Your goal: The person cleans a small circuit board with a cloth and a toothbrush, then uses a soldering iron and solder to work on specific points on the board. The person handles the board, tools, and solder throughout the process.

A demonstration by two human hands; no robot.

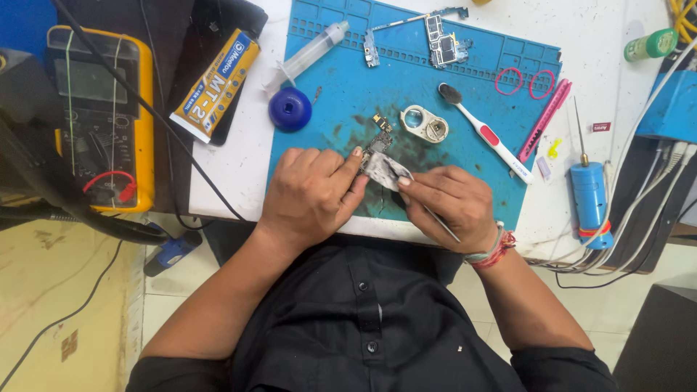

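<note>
A small circuit board lies on the stained blue work mat, partly covered by a white piece that could be tissue or cloth. My left hand pinches the board and the white piece between thumb and fingers at the mat's near edge. My right hand presses on the white piece from the right and grips thin metal tweezers, whose tips are hidden under the fingers.
On the mat lie a white and red toothbrush, a round metal frame, a blue cap, a syringe, two more boards and pink bands. A yellow multimeter and glue tube sit left; a blue tool right.
</note>
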